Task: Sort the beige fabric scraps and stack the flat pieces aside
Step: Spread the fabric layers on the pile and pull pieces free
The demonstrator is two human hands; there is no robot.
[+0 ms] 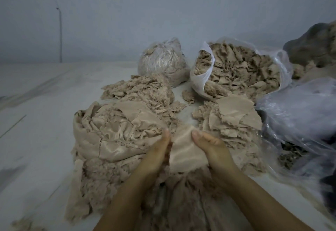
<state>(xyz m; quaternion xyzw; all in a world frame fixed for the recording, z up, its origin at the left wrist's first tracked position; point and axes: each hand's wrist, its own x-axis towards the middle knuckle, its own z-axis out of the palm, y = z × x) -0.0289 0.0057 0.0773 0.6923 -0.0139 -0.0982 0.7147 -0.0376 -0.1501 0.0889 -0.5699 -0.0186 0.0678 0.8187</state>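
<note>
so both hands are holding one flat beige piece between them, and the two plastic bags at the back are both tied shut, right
Not quite. The head view shows only the left bag closed; the right bag gapes open, full of scraps. The rest holds: left hand and right hand hold one flat beige piece between them.

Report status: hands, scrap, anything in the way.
Both hands, left and right, grip one beige scrap over the loose pile. Flat stack just right. Nothing blocking.
</note>
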